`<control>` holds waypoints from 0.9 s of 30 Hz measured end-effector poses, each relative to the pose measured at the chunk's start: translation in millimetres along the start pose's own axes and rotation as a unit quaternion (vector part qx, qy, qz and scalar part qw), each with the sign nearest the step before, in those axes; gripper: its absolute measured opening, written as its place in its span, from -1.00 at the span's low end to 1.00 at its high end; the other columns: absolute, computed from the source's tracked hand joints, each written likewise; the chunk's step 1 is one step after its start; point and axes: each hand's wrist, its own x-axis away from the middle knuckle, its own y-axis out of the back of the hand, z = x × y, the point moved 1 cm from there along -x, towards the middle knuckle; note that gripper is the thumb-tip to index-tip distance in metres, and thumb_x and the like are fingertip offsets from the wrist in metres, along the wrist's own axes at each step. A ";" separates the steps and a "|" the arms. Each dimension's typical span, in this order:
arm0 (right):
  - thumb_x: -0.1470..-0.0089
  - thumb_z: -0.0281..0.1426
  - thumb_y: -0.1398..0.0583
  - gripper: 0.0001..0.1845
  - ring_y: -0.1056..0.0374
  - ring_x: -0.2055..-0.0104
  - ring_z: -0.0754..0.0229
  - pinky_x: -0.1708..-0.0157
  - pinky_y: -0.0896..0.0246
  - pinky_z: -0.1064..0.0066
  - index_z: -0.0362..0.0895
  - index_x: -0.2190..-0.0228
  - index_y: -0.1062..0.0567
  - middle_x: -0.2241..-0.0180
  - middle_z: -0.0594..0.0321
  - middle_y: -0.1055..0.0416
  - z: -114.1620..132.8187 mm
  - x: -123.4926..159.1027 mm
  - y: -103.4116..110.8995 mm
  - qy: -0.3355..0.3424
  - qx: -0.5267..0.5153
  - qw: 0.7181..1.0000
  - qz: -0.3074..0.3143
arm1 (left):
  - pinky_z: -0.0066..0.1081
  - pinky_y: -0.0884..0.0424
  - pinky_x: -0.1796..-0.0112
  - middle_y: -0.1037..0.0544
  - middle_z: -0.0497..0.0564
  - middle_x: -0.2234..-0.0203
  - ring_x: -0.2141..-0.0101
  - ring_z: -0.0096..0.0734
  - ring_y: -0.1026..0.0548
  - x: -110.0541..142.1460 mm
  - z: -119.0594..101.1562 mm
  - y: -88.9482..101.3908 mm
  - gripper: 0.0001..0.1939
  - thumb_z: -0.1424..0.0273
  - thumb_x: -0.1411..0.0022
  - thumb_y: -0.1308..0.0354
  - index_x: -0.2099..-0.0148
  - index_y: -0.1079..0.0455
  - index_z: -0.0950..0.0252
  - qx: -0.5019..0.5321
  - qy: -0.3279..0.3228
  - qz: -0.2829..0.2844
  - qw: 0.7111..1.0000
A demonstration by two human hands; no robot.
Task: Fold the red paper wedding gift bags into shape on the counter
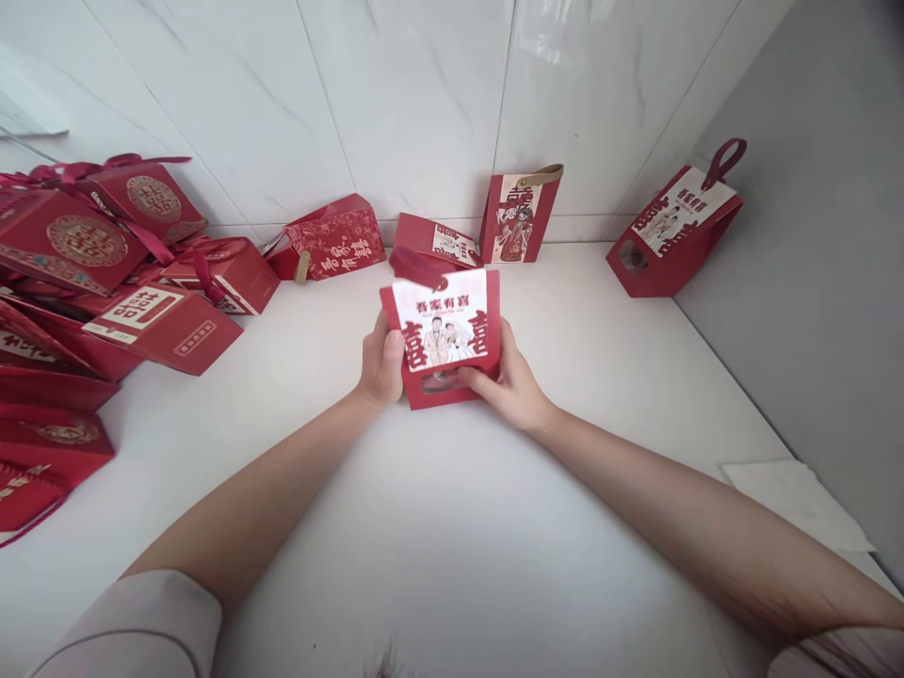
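Observation:
Between my two hands is a red gift box (452,344), its white label printed with a couple and red characters. A dark red ribbon handle shows at its top, and a small clear window sits low on its front. My left hand (383,358) grips the box's left side, thumb resting on the front edge. On the right side, my right hand (512,381) is wrapped round the lower corner with its thumb across the front by the window. The fingers behind the box are hidden.
Several red boxes with ribbons (162,325) are piled at the left. Along the tiled wall (424,104) stand a patterned red box (335,240), a small red box (442,240) and a tan-strapped box (519,218). A similar windowed box (674,231) and white paper (795,499) lie right.

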 end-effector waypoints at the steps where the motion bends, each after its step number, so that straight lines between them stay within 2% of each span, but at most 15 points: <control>1: -0.18 -0.04 -0.32 -0.09 -0.26 -0.40 -0.18 -0.35 -0.30 -0.09 0.03 -0.39 -0.08 -0.37 0.03 -0.28 -0.4 -0.8 0.5 -0.004 -0.009 1.000 -0.010 | -0.07 -0.46 -0.12 -0.63 0.04 -0.03 -0.14 0.01 -0.53 -2.5 -4.6 -3.5 -0.42 -0.21 -0.33 -0.07 -0.09 -0.41 0.14 -0.019 -0.027 -0.023 0.999; 4: -0.25 0.05 -0.26 -0.07 -0.13 -0.49 -0.12 -0.39 -0.28 -0.04 0.04 -0.43 0.01 -0.46 0.04 -0.13 -2.0 -4.2 1.1 -0.035 -0.042 0.998 -0.019 | -0.13 -0.46 -0.13 -0.60 0.01 -0.06 -0.12 -0.08 -0.55 -11.0 -8.7 -9.4 -0.50 -0.14 -0.35 -0.12 -0.08 -0.40 0.11 -0.013 0.018 -0.021 1.000; 7: -0.27 0.08 -0.24 -0.04 -0.11 -0.50 -0.09 -0.39 -0.28 -0.03 0.04 -0.45 0.06 -0.48 0.06 -0.10 -2.0 -6.4 0.6 -0.058 -0.061 0.996 -0.011 | -0.12 -0.46 -0.15 -0.61 0.04 -0.08 -0.14 -0.06 -0.54 -16.1 -8.3 -9.1 -0.48 -0.13 -0.33 -0.16 -0.09 -0.40 0.13 0.004 0.071 -0.002 0.997; 10: -0.27 0.09 -0.24 -0.02 -0.23 -0.43 -0.08 -0.37 -0.33 -0.04 0.10 -0.47 0.10 -0.52 0.10 -0.01 0.0 -5.4 0.0 -0.052 -0.077 0.996 -0.002 | -0.13 -0.39 -0.24 -0.56 0.06 -0.18 -0.24 -0.06 -0.48 -17.9 -11.2 -6.8 -0.44 -0.11 -0.35 -0.15 -0.18 -0.40 0.13 0.000 0.039 -0.002 0.999; 13: -0.26 0.12 -0.23 0.01 -0.32 -0.36 -0.08 -0.32 -0.38 -0.04 0.16 -0.48 0.15 -0.56 0.12 0.14 1.6 -2.8 -0.1 -0.035 -0.065 0.997 0.002 | -0.14 -0.25 -0.37 -0.34 -0.02 -0.41 -0.42 -0.12 -0.27 -19.9 -13.8 -4.1 -0.39 -0.04 -0.37 -0.18 -0.37 -0.28 0.00 0.010 0.036 -0.020 0.999; 15: -0.25 0.15 -0.21 0.02 -0.33 -0.34 -0.08 -0.28 -0.42 -0.04 0.19 -0.48 0.17 -0.56 0.12 0.18 1.5 -2.0 -0.3 -0.031 -0.055 0.998 0.006 | -0.11 -0.18 -0.41 -0.23 -0.08 -0.48 -0.47 -0.13 -0.18 -21.5 -14.7 -2.8 -0.36 0.01 -0.38 -0.19 -0.42 -0.24 -0.05 0.017 0.049 -0.022 0.998; 20: -0.22 0.20 -0.20 -0.06 -0.29 -0.37 -0.12 -0.16 -0.53 -0.04 0.15 -0.42 0.01 -0.53 0.08 0.06 -0.1 -3.5 0.0 -0.069 -0.092 0.993 -0.011 | -0.12 -0.14 -0.44 -0.33 0.04 -0.43 -0.46 -0.06 -0.21 -21.8 -19.4 -5.6 -0.40 0.03 -0.39 -0.17 -0.35 -0.39 0.17 0.000 0.043 0.020 0.999; 22: -0.22 0.20 -0.19 -0.09 -0.23 -0.41 -0.13 -0.23 -0.46 -0.08 0.11 -0.39 -0.05 -0.51 0.05 0.00 1.5 -3.3 0.9 -0.057 -0.094 0.994 -0.021 | -0.09 -0.17 -0.42 -0.35 0.07 -0.42 -0.44 -0.03 -0.24 -20.6 -20.9 -8.8 -0.37 -0.01 -0.38 -0.17 -0.36 -0.38 0.19 0.002 0.058 0.028 0.998; 24: -0.23 0.20 -0.19 -0.09 -0.12 -0.48 -0.14 -0.38 -0.28 -0.10 0.07 -0.39 -0.06 -0.50 0.03 -0.02 4.7 -1.7 2.1 -0.014 -0.067 0.997 -0.031 | -0.05 -0.18 -0.42 -0.34 0.07 -0.42 -0.43 -0.01 -0.26 -19.6 -21.8 -12.9 -0.32 -0.08 -0.37 -0.15 -0.38 -0.35 0.16 0.022 0.071 0.051 0.996; 26: -0.20 0.22 -0.20 -0.01 -0.06 -0.51 -0.16 -0.44 -0.16 -0.10 0.06 -0.43 -0.02 -0.51 0.03 0.04 8.1 1.3 2.9 0.036 -0.021 0.998 -0.036 | -0.01 -0.21 -0.41 -0.34 0.06 -0.42 -0.42 0.00 -0.28 -18.7 -22.6 -17.0 -0.26 -0.16 -0.34 -0.13 -0.39 -0.34 0.13 0.067 0.077 0.087 0.991; 27: -0.17 0.23 -0.23 0.06 -0.10 -0.48 -0.19 -0.42 -0.18 -0.11 0.08 -0.45 0.04 -0.53 0.03 0.09 9.3 3.0 2.9 0.054 0.004 0.998 -0.031 | 0.00 -0.23 -0.39 -0.36 0.07 -0.41 -0.41 0.01 -0.29 -18.1 -22.8 -18.6 -0.24 -0.20 -0.32 -0.13 -0.38 -0.35 0.12 0.091 0.080 0.106 0.987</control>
